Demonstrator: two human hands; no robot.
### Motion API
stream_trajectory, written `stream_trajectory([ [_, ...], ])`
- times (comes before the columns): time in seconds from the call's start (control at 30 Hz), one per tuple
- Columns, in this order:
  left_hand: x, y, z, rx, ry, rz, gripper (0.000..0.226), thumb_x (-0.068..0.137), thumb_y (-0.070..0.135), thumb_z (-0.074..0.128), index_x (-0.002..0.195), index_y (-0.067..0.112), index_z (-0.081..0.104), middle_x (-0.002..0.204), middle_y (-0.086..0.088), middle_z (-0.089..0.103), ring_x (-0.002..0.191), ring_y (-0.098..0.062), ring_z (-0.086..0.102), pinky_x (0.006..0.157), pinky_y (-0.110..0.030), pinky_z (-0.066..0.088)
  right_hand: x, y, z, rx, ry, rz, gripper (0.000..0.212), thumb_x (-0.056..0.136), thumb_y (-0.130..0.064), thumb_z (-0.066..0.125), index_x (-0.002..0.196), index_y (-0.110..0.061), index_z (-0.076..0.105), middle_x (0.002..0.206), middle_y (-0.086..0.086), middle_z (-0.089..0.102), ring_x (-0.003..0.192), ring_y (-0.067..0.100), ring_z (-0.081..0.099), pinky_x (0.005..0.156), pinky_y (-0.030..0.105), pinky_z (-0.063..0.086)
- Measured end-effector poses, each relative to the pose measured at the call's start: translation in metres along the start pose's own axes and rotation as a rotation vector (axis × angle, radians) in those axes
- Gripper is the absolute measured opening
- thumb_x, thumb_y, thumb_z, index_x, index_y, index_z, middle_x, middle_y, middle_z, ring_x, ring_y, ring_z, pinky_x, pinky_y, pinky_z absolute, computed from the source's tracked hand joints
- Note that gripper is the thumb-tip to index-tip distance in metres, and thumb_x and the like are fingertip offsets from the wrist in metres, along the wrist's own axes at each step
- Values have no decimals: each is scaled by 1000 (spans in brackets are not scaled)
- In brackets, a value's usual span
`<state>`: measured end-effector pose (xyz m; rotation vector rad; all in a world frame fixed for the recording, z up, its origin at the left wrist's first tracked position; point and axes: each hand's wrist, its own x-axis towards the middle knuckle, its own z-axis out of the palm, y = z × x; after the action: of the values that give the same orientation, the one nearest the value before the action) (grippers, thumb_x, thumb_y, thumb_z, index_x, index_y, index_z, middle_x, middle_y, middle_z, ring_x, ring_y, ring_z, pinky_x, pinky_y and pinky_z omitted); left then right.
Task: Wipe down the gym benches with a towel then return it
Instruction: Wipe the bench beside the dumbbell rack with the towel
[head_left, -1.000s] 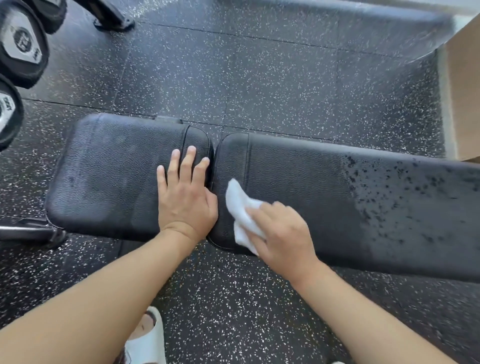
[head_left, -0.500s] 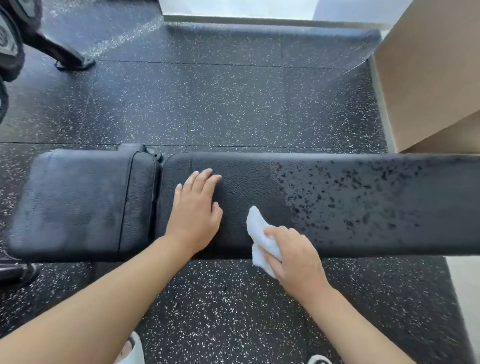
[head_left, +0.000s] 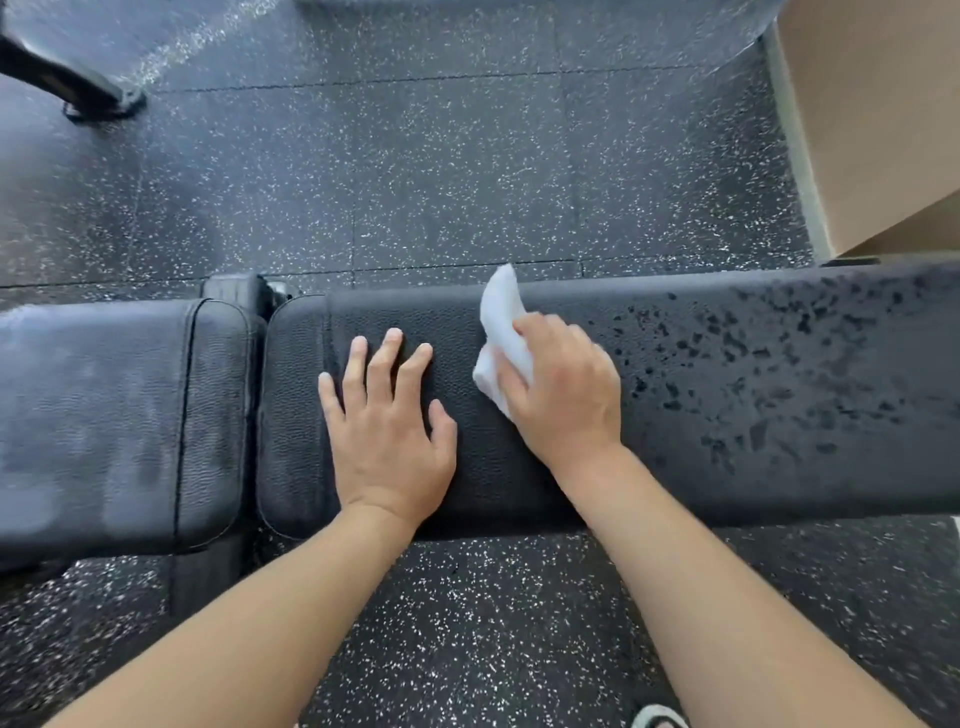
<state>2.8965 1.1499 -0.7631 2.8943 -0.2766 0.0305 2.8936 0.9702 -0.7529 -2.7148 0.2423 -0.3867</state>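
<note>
1. A black metal stand foot (head_left: 78, 83) sits on the dark rubber floor with white flecks (head_left: 415, 171) at the far left corner.
2. The short black textured-vinyl seat pad (head_left: 119, 415) fills the left side, its surface dull and smeared.
3. Just right of it, across a narrow gap, lies the long black textured-vinyl bench pad (head_left: 727, 467).
4. The left hand (head_left: 389, 431) rests flat on the long pad near its left end, fingers straight and spread, holding nothing.
5. Just beside it, the right hand (head_left: 561, 384) presses a crumpled white towel (head_left: 501, 322) against the long pad, fingers curled over it; the towel's free end sticks up past the pad's far edge.
6. Right of the towel, dark wet droplets (head_left: 753, 364) speckle the pad.
7. A tan wall (head_left: 883, 130) stands at the far right.
8. A pale shoe tip (head_left: 660, 719) shows at the bottom edge.
</note>
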Motion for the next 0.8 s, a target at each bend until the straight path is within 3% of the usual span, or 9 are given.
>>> stream_trajectory([
  [0.13,2,-1,2,24,-10,3,58,89,39,47,146,29,47,162,1,37,155,-31,25,123,-63,17,78,-8,31,-27,0,-6,33,98,-48,54,92,-16,57,85,7,62,78,34,59,64,38,36],
  [0.23,1,-3,3,34,-15,-3,59,89,39,48,147,29,47,162,2,37,155,-31,24,123,-62,16,88,-9,37,20,-22,-1,34,98,-49,55,87,-17,54,85,9,62,80,35,59,65,36,33],
  [0.4,1,-4,0,26,-31,0,59,89,38,47,148,29,46,164,1,35,156,-31,21,123,-64,15,-3,-14,8,54,-16,-102,21,94,-32,67,93,-16,53,79,5,52,69,32,52,62,44,46],
  [0.57,1,-8,6,17,-10,13,60,89,38,48,149,28,45,164,0,34,156,-32,21,123,-64,15,-80,3,-10,56,-97,-279,13,97,-28,64,96,-15,63,78,-3,44,64,23,40,56,43,39],
  [0.67,0,-9,7,15,-3,14,60,89,37,48,148,28,45,163,0,34,156,-32,21,123,-64,15,-30,3,-2,17,-36,-272,19,97,-26,64,84,-12,62,71,3,49,61,27,46,52,44,42],
  [0.8,1,-8,7,34,10,14,59,89,38,49,148,28,45,162,0,35,155,-32,22,123,-64,16,72,1,17,1,15,-33,28,97,-40,60,91,-12,60,80,7,60,73,33,58,58,38,40],
])
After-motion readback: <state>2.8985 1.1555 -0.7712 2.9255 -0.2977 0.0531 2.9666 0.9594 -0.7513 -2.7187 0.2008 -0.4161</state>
